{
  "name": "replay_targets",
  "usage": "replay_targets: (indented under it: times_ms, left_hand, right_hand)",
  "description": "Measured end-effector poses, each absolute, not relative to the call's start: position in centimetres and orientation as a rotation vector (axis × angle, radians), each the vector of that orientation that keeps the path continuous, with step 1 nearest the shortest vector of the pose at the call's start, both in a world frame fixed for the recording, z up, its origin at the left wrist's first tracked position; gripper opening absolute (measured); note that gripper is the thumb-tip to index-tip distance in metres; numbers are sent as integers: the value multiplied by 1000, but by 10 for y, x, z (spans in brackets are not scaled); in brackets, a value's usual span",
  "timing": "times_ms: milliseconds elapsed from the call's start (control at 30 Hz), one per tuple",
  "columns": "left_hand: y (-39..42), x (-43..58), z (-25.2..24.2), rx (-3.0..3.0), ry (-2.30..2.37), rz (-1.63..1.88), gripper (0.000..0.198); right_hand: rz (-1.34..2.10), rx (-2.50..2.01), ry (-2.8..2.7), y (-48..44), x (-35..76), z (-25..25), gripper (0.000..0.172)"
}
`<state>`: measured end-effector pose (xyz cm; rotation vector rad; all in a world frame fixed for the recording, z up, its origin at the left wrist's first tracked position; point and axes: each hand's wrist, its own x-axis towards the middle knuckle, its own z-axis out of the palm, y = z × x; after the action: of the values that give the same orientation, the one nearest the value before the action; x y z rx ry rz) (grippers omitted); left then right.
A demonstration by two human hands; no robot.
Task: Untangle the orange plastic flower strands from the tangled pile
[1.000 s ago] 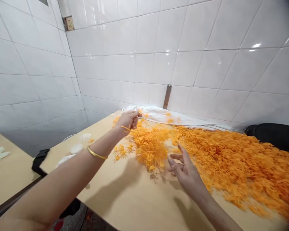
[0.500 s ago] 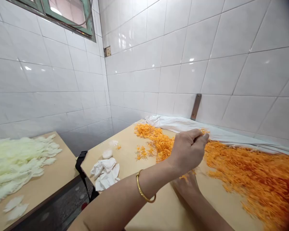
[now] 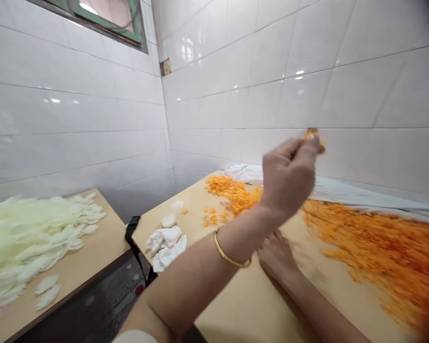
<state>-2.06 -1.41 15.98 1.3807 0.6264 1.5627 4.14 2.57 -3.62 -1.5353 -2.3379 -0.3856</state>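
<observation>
My left hand [image 3: 289, 174] is raised above the table, its fingertips pinching a small tuft of orange strands [image 3: 312, 138]. A gold bangle [image 3: 232, 250] circles my left wrist. My right hand [image 3: 277, 257] lies low over the bare pale wooden tabletop [image 3: 243, 305], partly behind my left forearm, and its fingers are blurred. To its right spreads a broad mass of fine orange strands [image 3: 375, 247]. A smaller orange heap [image 3: 232, 193] lies farther back, beyond my left wrist, with loose bits [image 3: 210, 218] near it.
Crumpled white cloth [image 3: 166, 247] lies on the table's left side, and a white sheet [image 3: 361, 195] runs along the tiled wall [image 3: 372, 95]. A second table to the left carries pale green-white petals [image 3: 28, 238]. A black strap [image 3: 134, 233] hangs between the tables.
My left hand has risen higher, still pinching the orange tuft. The view has tilted slightly, and more of the left table's petals now shows.
</observation>
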Motion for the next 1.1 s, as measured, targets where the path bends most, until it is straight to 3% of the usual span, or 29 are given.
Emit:
replay_targets:
  times_ms: [133, 233, 333, 533, 767, 900, 1100]
  left_hand:
    - [-26, -22, 212, 1544, 445, 2008, 24]
    - [-27, -21, 246, 1644, 398, 2040, 28]
    - [-18, -16, 247, 1649, 397, 1966, 29]
    - [-12, -22, 143, 1272, 639, 1502, 20]
    - [-67, -49, 13, 660, 858, 1137, 13]
    - [-92, -39, -14, 441, 835, 985, 10]
    - [-108, -14, -17, 469, 851, 895, 12]
  right_hand:
    - [-315, -1601, -2332, 28, 36, -31, 36]
    - [-298, -1641, -2331, 30, 34, -32, 40]
    - [-283, -1643, -2349, 29, 35, -31, 43]
    - [-96, -1527, -2363, 14, 60, -22, 52]
    - [-63, -1480, -2475, -34, 120, -23, 31]
    - [69, -1539, -2291, -63, 148, -25, 29]
    - [364, -1528, -1769, -84, 165, -6, 26]
